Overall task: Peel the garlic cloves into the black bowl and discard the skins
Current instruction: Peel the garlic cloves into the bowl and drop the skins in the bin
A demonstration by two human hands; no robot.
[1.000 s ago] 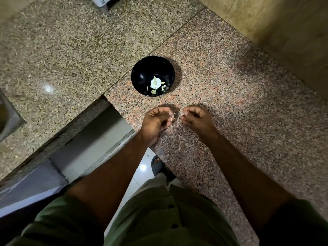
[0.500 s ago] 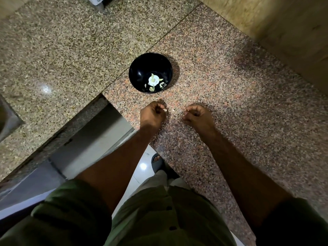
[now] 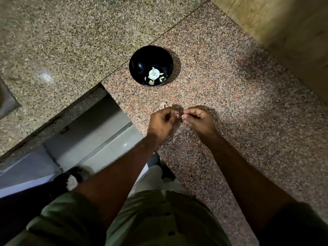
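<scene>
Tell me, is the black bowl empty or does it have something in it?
Not empty. The black bowl stands upright on the counter with a few pale garlic pieces lying at its bottom.

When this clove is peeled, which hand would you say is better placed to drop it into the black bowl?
Probably the left hand. It sits closer to the black bowl, which lies ahead and slightly to its side, while the right hand is farther off and pinches a small pale piece, likely skin.
</scene>
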